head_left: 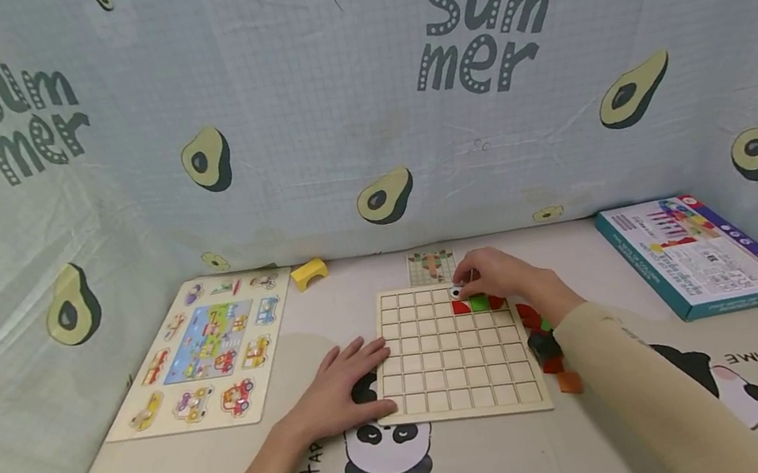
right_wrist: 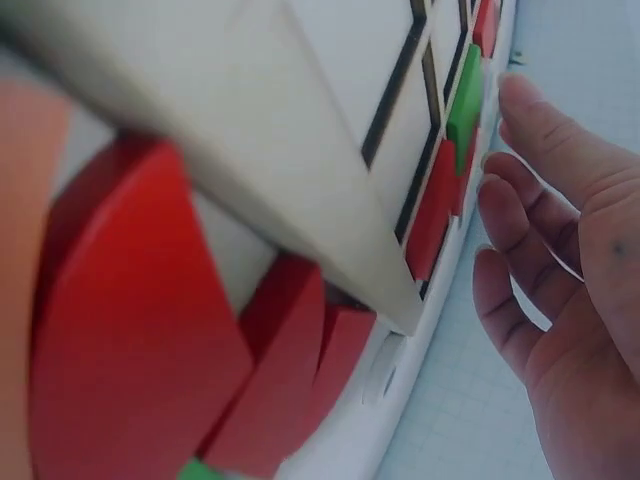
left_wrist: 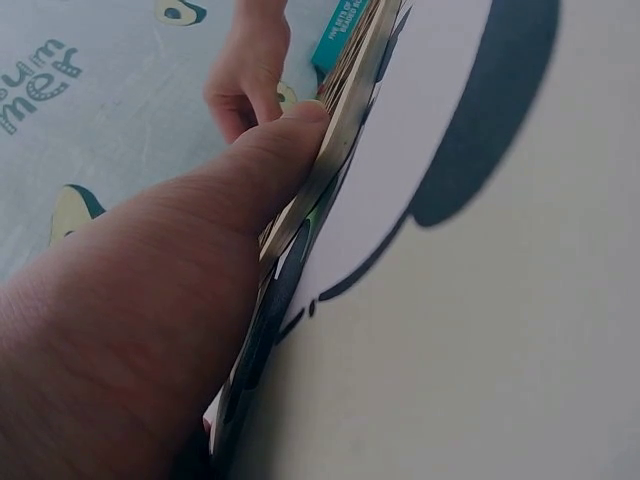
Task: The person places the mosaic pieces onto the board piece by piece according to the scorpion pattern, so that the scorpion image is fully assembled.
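A square wooden grid board [head_left: 444,343] lies on the patterned tablecloth. My left hand [head_left: 345,386] rests at its left edge with fingers spread; in the left wrist view the thumb [left_wrist: 300,115] lies on the board's rim. At the far right of the grid my right hand [head_left: 501,278] pinches a small white tile with a black eye [head_left: 456,292] with thumb and fingertips, right at a top-row cell. Just below it sit a red tile [head_left: 462,307], a green tile [head_left: 479,302] and another red piece [head_left: 496,303], partly covered by the hand.
Loose red, green, black and orange pieces [head_left: 548,342] lie along the board's right side, partly under the sleeve. Behind the board is a pattern card [head_left: 430,265]. A picture puzzle [head_left: 197,353] and a yellow block [head_left: 309,273] are at left, a blue-edged box [head_left: 701,251] at right.
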The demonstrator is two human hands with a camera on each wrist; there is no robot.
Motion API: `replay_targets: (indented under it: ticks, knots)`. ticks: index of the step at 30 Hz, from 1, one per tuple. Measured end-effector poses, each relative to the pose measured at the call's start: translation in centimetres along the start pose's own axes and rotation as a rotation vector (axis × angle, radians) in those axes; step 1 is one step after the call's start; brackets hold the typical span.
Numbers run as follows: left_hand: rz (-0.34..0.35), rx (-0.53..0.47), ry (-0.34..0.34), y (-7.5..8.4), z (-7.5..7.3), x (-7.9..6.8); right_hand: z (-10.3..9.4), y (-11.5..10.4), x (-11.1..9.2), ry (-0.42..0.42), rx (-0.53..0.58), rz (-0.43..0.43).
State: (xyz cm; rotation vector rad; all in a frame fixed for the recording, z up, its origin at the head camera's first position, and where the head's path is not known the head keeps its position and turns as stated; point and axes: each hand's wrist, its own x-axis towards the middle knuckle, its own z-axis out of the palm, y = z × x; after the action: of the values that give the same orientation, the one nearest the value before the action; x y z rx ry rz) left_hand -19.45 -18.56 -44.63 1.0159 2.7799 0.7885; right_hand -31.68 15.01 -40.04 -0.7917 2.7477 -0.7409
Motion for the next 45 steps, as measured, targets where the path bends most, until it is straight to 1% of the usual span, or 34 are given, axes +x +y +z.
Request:
replay_targets:
  ticks: [6, 11, 14, 20, 27, 32, 35, 40, 45]
  knots:
    - [0.003, 0.002, -0.001, 0.0, 0.1, 0.0, -0.8, -0.1, -1.2, 0.029, 0.03, 0.046]
    - [0.015, 0.007, 0.007, -0.1, 0.2, 0.0, -1.7, 0.3, -2.3, 0.029, 0.029, 0.041]
    - [0.022, 0.009, 0.012, -0.1, 0.1, 0.0, -2.2, 0.9, -3.0, 0.042, 0.029, 0.04]
    - [0.018, 0.019, 0.015, -0.3, 0.1, -0.1, -2.8, 2.6, -4.3, 0.07, 0.042, 0.076]
    - [0.019, 0.007, 0.017, -0.2, 0.2, -0.1, -3.4, 4.5, -6.0, 0.094, 0.044, 0.059]
    - [0.01, 0.005, 0.003, -0.1, 0.3, -0.1, -3.4, 5.1, -7.6, 0.063, 0.076, 0.097]
    - [0.011, 0.001, 0.005, -0.1, 0.4, -0.1, -3.5, 5.4, -8.7, 0.047, 0.076, 0.13]
    - [0.011, 0.004, 0.016, -0.2, 0.4, 0.1, -3.9, 5.7, -10.4, 0.022, 0.069, 0.124]
    - [0.011, 0.008, 0.008, -0.4, 0.4, 0.2, -3.9, 5.8, -12.0, 0.005, 0.06, 0.106]
